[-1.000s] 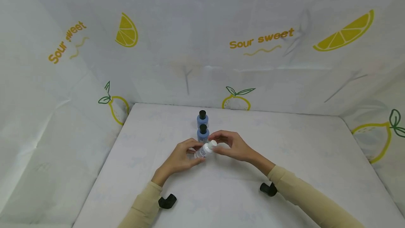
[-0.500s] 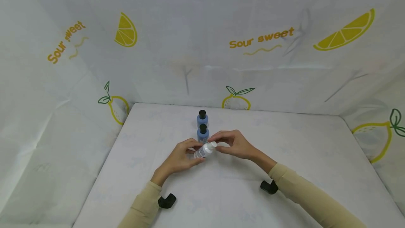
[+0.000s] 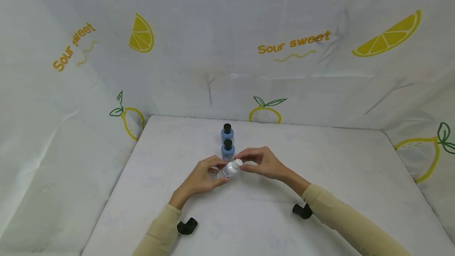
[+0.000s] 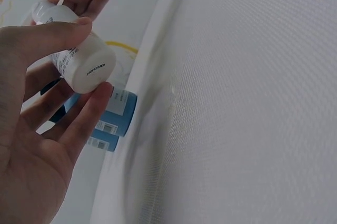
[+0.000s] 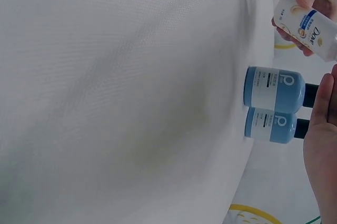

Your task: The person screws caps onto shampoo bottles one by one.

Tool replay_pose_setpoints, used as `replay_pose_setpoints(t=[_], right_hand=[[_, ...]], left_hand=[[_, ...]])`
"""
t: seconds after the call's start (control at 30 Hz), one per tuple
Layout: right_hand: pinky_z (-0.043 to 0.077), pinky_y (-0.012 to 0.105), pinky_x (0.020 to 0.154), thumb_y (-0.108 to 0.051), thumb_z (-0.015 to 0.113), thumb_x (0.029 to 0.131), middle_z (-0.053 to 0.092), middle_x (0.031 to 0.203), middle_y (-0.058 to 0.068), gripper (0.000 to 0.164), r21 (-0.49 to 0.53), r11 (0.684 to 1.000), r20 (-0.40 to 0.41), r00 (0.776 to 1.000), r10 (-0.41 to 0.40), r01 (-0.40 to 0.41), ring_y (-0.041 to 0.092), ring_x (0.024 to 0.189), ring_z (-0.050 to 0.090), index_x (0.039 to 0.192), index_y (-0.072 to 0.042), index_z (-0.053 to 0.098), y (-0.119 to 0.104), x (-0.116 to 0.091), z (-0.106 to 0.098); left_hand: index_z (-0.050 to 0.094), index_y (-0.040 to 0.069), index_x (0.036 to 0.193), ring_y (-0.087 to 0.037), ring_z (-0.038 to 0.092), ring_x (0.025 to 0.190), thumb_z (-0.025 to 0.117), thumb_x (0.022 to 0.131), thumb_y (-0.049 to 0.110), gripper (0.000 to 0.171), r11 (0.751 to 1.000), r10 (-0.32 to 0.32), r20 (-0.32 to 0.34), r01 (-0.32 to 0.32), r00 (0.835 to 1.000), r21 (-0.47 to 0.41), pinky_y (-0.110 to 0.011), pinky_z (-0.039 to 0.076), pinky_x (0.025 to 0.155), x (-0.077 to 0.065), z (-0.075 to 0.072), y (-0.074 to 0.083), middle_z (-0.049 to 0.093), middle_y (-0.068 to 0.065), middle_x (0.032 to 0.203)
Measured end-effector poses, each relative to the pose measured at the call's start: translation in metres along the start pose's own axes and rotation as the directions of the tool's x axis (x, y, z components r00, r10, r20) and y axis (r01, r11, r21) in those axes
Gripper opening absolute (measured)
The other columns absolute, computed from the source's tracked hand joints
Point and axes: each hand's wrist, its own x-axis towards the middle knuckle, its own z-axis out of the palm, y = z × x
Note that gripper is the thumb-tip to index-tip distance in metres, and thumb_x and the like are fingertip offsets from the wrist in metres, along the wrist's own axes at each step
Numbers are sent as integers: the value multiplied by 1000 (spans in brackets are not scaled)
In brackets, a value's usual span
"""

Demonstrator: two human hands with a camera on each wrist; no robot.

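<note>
A small white Dove bottle point(image 3: 229, 169) is tilted in my left hand point(image 3: 200, 177), which holds its body between thumb and fingers. The bottle's base faces the left wrist view, and its label point(image 5: 310, 27) shows in the right wrist view. My right hand point(image 3: 264, 164) has thumb and fingertips around the white cap point(image 3: 238, 162), pinching it from the upper right. Just beyond the hands stands a blue bottle point(image 3: 228, 154) with a black cap, its lower part close behind the Dove bottle. A second, matching blue bottle point(image 3: 227, 134) stands right behind it.
The white table point(image 3: 341, 177) extends to both sides, with its back edge against a white sheet point(image 3: 185, 90) printed with lemons and lettering. Black camera mounts point(image 3: 187, 226) hang at both sleeves.
My right thumb eased slightly off the cap half a second ago and is back at it now. The left hand keeps holding the Dove bottle almost still; both blue bottles stand unmoved.
</note>
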Motion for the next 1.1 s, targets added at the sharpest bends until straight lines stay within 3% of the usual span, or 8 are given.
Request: replay_pose_setpoints(t=[0.43, 0.7, 0.9, 1.1], right_hand=[[65, 22, 98, 1, 83, 92, 77, 116, 21, 28, -11, 998, -91, 994, 62, -63, 7, 100, 72, 119, 0, 76, -4, 0, 7], [68, 37, 96, -4, 86, 91, 77, 109, 16, 24, -37, 993, -138, 985, 105, -111, 9, 96, 72, 113, -3, 76, -4, 2, 10], [66, 29, 93, -3, 86, 91, 76, 107, 16, 22, -27, 993, -155, 982, 109, -115, 8, 94, 71, 110, -3, 75, -4, 3, 12], [67, 34, 95, -3, 85, 91, 75, 107, 16, 22, -36, 991, -160, 980, 119, -126, 9, 94, 70, 110, -3, 74, -5, 2, 13]], left_hand=[[76, 8, 129, -15, 72, 106, 90, 90, 15, 43, 1000, -10, -22, 10, 1000, 6, -27, 68, 91, 1, 2, 0, 74, -4, 115], [75, 7, 129, -16, 72, 104, 90, 90, 14, 42, 1000, 8, -29, -8, 1000, 3, -28, 69, 90, 1, 2, -1, 74, -5, 114], [76, 8, 129, -17, 72, 105, 90, 91, 15, 41, 1000, 4, -28, -4, 1000, 2, -28, 69, 90, 2, 2, -2, 74, -5, 114], [75, 7, 129, -18, 72, 105, 90, 91, 16, 42, 1000, -4, -23, 4, 1000, 0, -29, 69, 91, 2, 2, -1, 74, -5, 115]])
